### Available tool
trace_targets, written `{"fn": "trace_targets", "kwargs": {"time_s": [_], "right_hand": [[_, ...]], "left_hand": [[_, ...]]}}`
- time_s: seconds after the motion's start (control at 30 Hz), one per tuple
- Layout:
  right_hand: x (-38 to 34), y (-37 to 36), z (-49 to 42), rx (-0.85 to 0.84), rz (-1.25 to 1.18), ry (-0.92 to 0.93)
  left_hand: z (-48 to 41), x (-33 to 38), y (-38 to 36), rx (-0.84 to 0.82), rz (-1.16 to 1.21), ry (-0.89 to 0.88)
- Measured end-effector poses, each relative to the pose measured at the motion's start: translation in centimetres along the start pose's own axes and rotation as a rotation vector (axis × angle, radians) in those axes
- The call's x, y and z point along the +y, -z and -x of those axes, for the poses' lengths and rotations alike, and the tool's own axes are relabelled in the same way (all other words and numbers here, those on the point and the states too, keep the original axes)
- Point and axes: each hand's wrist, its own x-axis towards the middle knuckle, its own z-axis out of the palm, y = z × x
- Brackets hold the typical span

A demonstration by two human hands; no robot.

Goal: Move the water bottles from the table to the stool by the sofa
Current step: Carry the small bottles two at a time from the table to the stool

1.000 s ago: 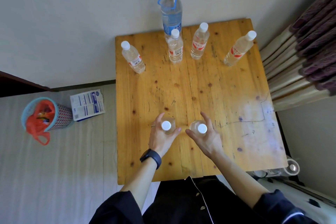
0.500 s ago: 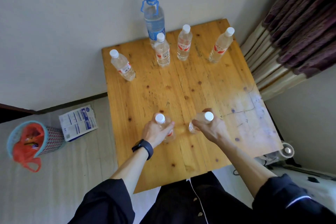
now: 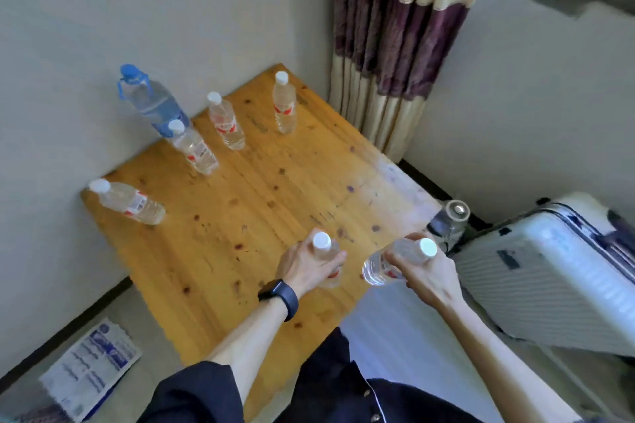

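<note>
My left hand grips a small clear water bottle with a white cap, held over the near part of the wooden table. My right hand grips a second small bottle, tilted, just past the table's right edge. Several small white-capped bottles still stand at the table's far side, one near the left corner. A large bottle with a blue cap stands against the wall. No stool or sofa is in view.
A white hard-shell suitcase lies on the floor at the right. A striped curtain hangs behind the table's far corner. A glass jar sits on the floor by the table. A printed packet lies on the floor at the left.
Both hands have closed on their bottles and lifted them off the table. My view has swung right, bringing the curtain and suitcase in and the basket out.
</note>
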Motion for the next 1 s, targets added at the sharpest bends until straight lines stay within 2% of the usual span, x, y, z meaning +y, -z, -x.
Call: {"fn": "trace_targets", "kwargs": {"time_s": [0.3,0.47,0.6,0.77,1.0], "right_hand": [[17.5,11.7,12.0,0.442,-0.397,-0.267],[29.3,17.2,22.9,0.649,-0.515,-0.423],[37.2,21.1,32.9,0.833,-0.548,-0.6],[45.2,24.3,43.9,1.051,-0.601,-0.799],[53.9,27.8,57.3,1.399,-0.728,-1.04]], "left_hand": [[6.9,13.4,-14.9,-0.28,-0.107,-0.318],[16.8,19.1,-25.8,-0.475,-0.343,-0.442],[25.4,24.2,-33.3,-0.657,-0.422,-0.582],[35.3,31.8,-42.6,-0.876,-0.493,-0.845],[50.3,41.3,-56.3,-1.045,-0.641,-1.165]]}}
